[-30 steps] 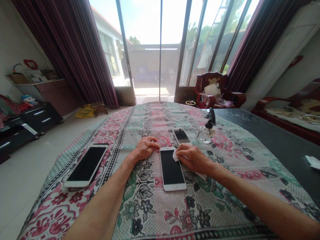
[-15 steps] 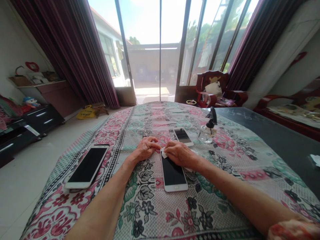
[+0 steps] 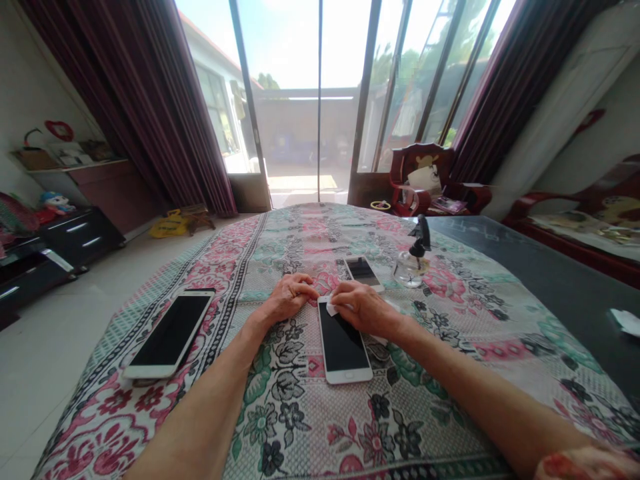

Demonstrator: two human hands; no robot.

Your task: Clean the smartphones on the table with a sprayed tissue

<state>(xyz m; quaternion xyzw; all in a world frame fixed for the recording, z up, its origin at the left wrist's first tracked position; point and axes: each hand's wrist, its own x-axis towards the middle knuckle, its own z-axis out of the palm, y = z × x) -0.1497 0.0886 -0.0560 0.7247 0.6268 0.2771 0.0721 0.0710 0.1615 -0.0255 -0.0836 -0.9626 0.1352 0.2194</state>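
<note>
A white smartphone [image 3: 347,353] with a dark screen lies face up on the patterned cloth in front of me. My right hand [image 3: 364,307] is closed on a small white wipe [image 3: 332,309], pressing it to the upper part of that screen. My left hand [image 3: 293,297] has its fingers bent together, with the fingertips against the phone's top left corner. Just beyond the right hand lies a second white phone [image 3: 363,273]. Part of another white sheet [image 3: 381,339] shows under the right wrist, mostly hidden.
To the left, a larger white phone [image 3: 173,333] rests on a dark flat thing, perhaps another phone. A clear spray bottle [image 3: 411,268] with a black head stands at the right. Beyond the floral tablecloth [image 3: 300,233] is a dark tabletop [image 3: 480,233] with a white packet [image 3: 625,321].
The right hand and the wipe have shifted slightly on the screen, down and to the right relative to the phone. The view has moved a little; the left hand stays at the phone's corner.
</note>
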